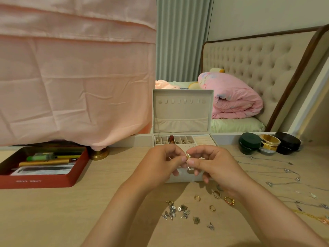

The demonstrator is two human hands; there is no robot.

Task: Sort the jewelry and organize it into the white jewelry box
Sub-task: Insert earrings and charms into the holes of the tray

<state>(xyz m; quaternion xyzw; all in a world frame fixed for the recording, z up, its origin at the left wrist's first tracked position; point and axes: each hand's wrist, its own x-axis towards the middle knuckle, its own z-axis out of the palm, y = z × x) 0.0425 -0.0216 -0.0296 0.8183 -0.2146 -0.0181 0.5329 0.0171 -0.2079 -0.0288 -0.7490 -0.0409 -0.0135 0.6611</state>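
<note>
Loose rings and earrings (195,209) wait on the desk (89,211) while left hand (163,163) and right hand (213,164) together pinch a small gold earring (188,156) just over the open white jewelry box (183,111), probably readying it for a compartment

Forearms converge forward. Left hand (162,162), right hand (212,164) meet, fingers curled, thumb and forefinger tips pinching gold piece (188,156).
</note>
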